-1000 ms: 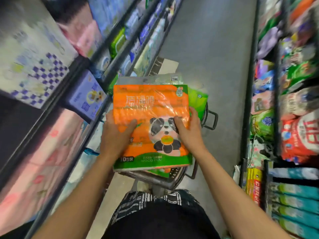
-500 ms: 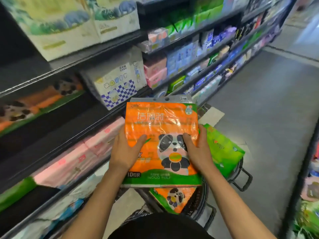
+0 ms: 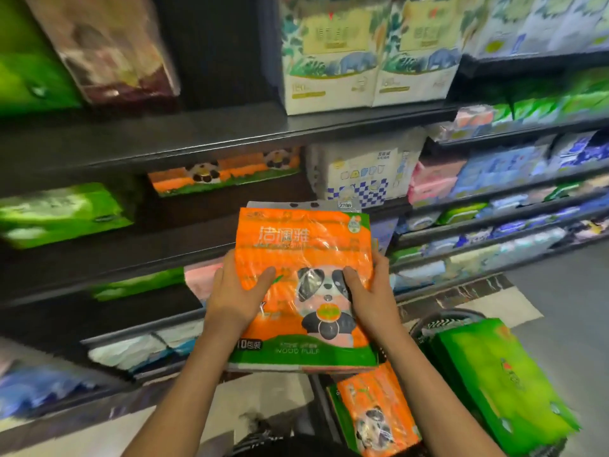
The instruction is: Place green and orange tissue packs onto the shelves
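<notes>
An orange tissue pack (image 3: pixel 306 258) with a panda print and a green bottom band is held up in front of the shelves. My left hand (image 3: pixel 235 295) grips its left edge, thumb across the front. My right hand (image 3: pixel 370 291) grips its right edge, thumb on the panda's face. A matching orange panda pack (image 3: pixel 224 174) lies on the dark shelf (image 3: pixel 230 133) above and to the left of the held one. Below, a second orange pack (image 3: pixel 379 413) and a green pack (image 3: pixel 504 387) lie in a dark basket (image 3: pixel 445 316).
Dark shelving runs left to right, stocked with tissue and paper goods: green packs (image 3: pixel 62 212) at left, white packs (image 3: pixel 329 61) on top, a checkered white pack (image 3: pixel 362 173), pink and blue packs (image 3: pixel 494 169) at right. Grey floor (image 3: pixel 573 308) at right.
The view has swung left and up, from the aisle toward the shelves. Both hands have kept their grip and lifted the orange pack away from the basket, toward the shelf.
</notes>
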Demonstrator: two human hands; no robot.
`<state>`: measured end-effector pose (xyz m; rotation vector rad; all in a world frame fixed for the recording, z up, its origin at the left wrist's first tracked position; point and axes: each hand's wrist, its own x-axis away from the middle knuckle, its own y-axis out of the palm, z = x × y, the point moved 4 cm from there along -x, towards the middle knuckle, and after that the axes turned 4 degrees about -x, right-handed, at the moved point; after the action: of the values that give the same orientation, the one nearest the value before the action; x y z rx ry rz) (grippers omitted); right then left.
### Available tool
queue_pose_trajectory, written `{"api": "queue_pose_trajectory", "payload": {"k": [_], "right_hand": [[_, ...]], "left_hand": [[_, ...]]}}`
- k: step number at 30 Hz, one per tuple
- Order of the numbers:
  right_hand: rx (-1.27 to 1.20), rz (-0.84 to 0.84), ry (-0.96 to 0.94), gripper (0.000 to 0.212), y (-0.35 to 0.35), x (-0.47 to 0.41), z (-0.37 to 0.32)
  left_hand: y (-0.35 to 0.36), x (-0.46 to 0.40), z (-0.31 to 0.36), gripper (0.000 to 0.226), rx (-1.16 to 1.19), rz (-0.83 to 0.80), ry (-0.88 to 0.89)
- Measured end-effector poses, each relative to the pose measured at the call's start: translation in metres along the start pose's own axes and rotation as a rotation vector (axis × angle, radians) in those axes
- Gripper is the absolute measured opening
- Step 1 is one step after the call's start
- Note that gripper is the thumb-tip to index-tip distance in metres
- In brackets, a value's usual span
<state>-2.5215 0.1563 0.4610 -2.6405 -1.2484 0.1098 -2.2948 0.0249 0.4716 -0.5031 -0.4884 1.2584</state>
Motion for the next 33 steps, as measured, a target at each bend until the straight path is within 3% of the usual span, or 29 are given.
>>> {"api": "queue_pose_trajectory", "payload": {"k": [5, 9, 12, 15, 16, 19, 26, 30, 33], "right_hand": [[0.015, -0.058, 0.015, 0.053, 0.067, -0.037, -0.017], [-0.004, -0.063, 0.050, 0.048, 0.114, -0.078, -0.025], [0.000, -0.062, 0.059, 0.053, 0.141, -0.108, -0.029], [-0.043, -0.056, 0.047, 0.046, 0.154, -0.132, -0.046], [-0.046, -0.044, 0.033, 0.045, 0.157, -0.142, -0.050], [-0.016, -0.040, 0.005, 0.049, 0.162, -0.169, -0.060], [-0.057, -0.088, 0.008, 0.045, 0.165, -0.225, -0.055], [-0.083, -0.090, 0.042, 0.040, 0.162, -0.259, -0.048], [-0.064, -0.126, 0.084, 0.049, 0.165, -0.282, -0.036]], "left_hand": [[-0.044, -0.040, -0.020, 0.063, 0.022, 0.053, 0.011], [-0.066, -0.093, -0.039, 0.069, 0.032, -0.011, -0.013], [-0.077, -0.127, -0.044, 0.103, 0.123, -0.077, -0.081], [-0.087, -0.156, -0.044, 0.114, 0.276, -0.093, -0.193], [-0.089, -0.166, -0.044, 0.111, 0.315, -0.114, -0.211], [-0.087, -0.191, -0.039, 0.053, 0.370, -0.183, -0.160], [-0.064, -0.242, -0.037, 0.058, 0.433, -0.149, -0.173], [-0.044, -0.269, -0.043, 0.024, 0.430, -0.180, -0.218], [-0.032, -0.290, -0.050, 0.041, 0.402, -0.189, -0.238]]}}
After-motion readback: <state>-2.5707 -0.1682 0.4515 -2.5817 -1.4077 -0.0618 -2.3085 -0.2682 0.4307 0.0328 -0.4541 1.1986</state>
